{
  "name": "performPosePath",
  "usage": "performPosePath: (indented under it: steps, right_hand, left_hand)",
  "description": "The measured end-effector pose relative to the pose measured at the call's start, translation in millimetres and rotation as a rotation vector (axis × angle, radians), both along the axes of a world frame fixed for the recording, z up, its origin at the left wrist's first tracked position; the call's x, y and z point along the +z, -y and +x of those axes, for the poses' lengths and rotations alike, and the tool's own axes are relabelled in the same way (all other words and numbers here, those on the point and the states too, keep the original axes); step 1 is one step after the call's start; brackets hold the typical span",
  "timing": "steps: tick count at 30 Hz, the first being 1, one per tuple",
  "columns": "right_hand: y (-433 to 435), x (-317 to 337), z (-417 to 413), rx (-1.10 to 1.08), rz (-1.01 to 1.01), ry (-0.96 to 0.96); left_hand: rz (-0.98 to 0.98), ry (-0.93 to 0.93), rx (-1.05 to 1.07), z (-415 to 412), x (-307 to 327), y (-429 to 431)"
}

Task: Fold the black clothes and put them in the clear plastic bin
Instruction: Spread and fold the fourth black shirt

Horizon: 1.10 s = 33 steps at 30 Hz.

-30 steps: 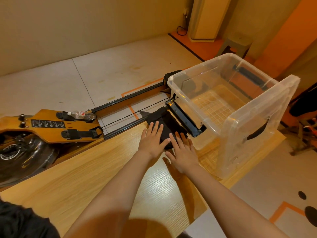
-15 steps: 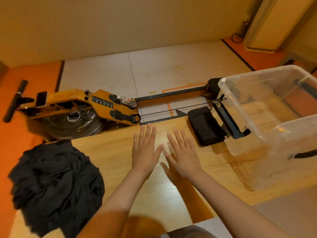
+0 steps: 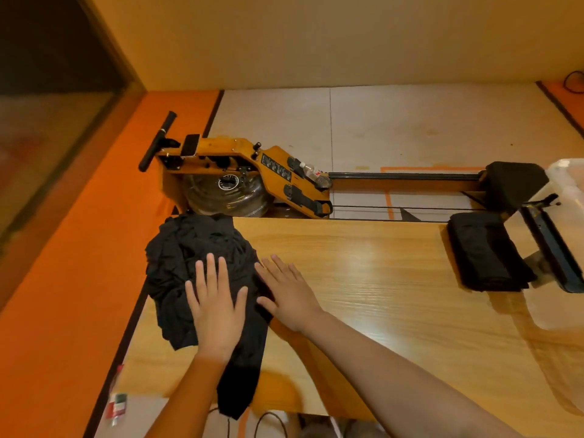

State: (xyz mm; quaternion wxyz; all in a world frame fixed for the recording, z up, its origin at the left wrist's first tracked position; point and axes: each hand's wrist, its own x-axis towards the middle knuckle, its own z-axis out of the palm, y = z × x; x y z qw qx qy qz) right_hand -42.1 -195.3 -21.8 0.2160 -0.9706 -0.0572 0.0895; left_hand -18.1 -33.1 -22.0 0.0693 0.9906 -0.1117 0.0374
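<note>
Pressing flat, left hand spreads over the crumpled black clothes; right hand, fingers straight, touches the pile's edge beside it. Far right of them sit the folded garment and clear plastic bin.

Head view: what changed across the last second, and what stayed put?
Both hands let go of the folded black garment and moved left across the table. The left hand now rests flat on the crumpled pile of black clothes; the right hand lies open at the pile's right edge. The folded garment stays beside the clear bin, not yet inside.
</note>
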Motion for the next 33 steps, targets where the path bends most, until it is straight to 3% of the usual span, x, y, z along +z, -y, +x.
performPosePath:
  steps: [7,11,20,22,24,26,33]
  right_hand:
    - [-53.5,-12.0,36.5,0.088,0.004,0.061]
    - [-71.9,-27.3,46.6,0.108,-0.050,-0.008]
    - [-72.6,-34.8,49.3,-0.005,0.022,0.256]
    - [-67.1,-37.2,49.6,0.023,0.063,0.281]
    - [-61.5,-32.3,47.6,0.081,0.112,0.191]
    - [-56.6,-25.7,41.9,0.031,0.206,0.137]
    - [-43.1,24.8,30.9,-0.143,0.556,0.235]
  left_hand:
    - [-0.138,-0.257,0.134,18.0,-6.9,-44.4]
    - [-0.146,-0.394,0.126,20.5,-18.4,-58.9]
    - [-0.216,-0.282,0.119,24.9,-16.2,-71.8]
    - [-0.220,-0.266,0.116,24.1,-11.5,-71.9]
    - [-0.253,-0.233,0.105,22.1,-4.4,-70.6]
    - [-0.326,-0.197,0.089,20.8,8.6,-68.9]
    - [-0.661,-0.181,0.025,17.9,84.6,-44.6]
